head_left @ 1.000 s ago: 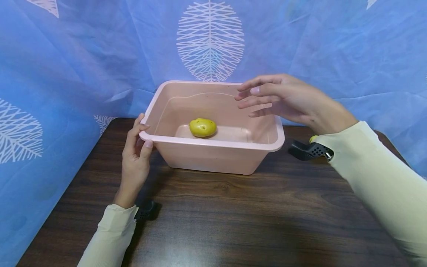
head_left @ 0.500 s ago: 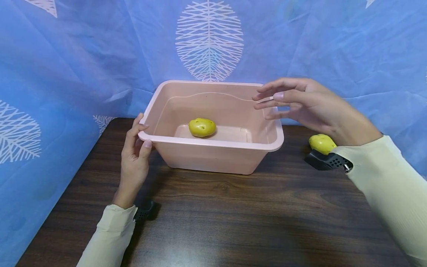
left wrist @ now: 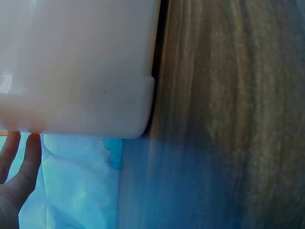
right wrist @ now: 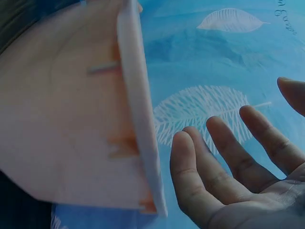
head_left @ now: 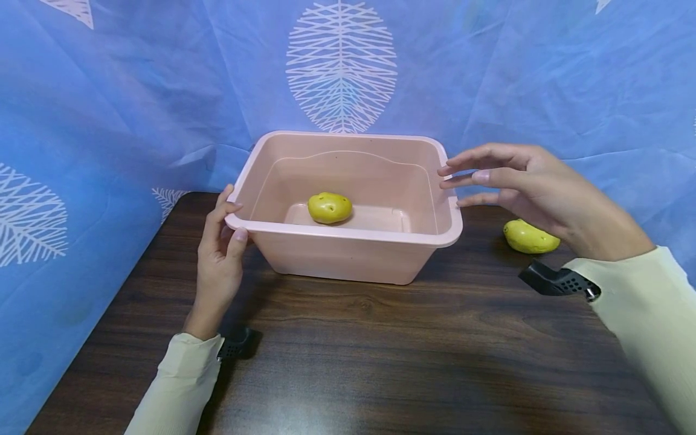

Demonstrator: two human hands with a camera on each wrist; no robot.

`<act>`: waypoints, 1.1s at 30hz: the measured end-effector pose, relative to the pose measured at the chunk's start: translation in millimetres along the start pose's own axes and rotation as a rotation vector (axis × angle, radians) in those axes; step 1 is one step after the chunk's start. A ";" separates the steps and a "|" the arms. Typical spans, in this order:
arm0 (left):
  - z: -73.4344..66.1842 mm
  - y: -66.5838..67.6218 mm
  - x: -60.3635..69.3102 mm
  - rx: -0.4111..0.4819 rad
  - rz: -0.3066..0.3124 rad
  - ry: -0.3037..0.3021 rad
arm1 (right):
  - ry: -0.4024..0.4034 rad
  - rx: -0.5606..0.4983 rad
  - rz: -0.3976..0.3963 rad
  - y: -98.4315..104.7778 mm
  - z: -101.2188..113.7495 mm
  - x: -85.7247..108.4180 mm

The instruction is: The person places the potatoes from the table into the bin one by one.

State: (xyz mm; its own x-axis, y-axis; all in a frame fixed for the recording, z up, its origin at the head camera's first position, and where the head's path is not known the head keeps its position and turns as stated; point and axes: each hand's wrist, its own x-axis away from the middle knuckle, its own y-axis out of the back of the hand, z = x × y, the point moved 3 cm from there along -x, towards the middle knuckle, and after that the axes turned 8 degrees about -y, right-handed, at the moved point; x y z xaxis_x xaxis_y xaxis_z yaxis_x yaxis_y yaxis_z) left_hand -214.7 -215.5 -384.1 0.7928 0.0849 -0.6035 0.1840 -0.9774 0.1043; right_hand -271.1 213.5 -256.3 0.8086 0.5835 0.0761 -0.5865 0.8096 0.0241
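Note:
A pink plastic tub (head_left: pixel 348 254) stands on the table, with one shiny yellow potato (head_left: pixel 329 208) lying on its floor. My left hand (head_left: pixel 219 260) grips the tub's left front corner, thumb on the near side and fingers at the rim. In the left wrist view, two fingertips of the left hand (left wrist: pixel 21 171) touch the tub's wall (left wrist: pixel 76 71). Nothing is held in my right hand (head_left: pixel 530 187), whose fingers are spread beside the tub's right rim. Partly behind that hand, a second yellow potato (head_left: pixel 527 237) lies on the table.
The dark wood-grain table (head_left: pixel 359 350) extends in front of the tub. A blue cloth with white leaf prints (head_left: pixel 489 78) hangs close behind and along the left side. Black wrist-worn devices sit at the left wrist (head_left: pixel 236 343) and right wrist (head_left: pixel 560 281).
My right hand has moved right and down, from over the tub to beside its right rim, uncovering the potato on the table. The left hand and the tub have stayed in place.

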 end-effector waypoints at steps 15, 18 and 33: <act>0.3 -1.6 0.0 0.013 0.001 0.012 | 0.199 0.149 -0.036 26.3 -25.5 33.4; 0.3 -1.6 -0.1 0.012 0.004 0.006 | 0.219 0.165 -0.057 32.6 -31.2 38.8; 0.2 -0.7 0.6 0.015 -0.003 0.005 | 0.088 0.243 -0.254 74.8 -71.6 62.3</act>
State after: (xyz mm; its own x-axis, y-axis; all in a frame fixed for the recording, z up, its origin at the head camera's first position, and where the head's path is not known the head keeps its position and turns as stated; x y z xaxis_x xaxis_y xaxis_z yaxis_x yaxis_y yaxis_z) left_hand -214.5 -214.8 -384.7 0.7953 0.0892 -0.5996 0.1779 -0.9799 0.0902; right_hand -261.1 314.9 -321.1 0.9246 0.3778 -0.0490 -0.3521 0.8966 0.2686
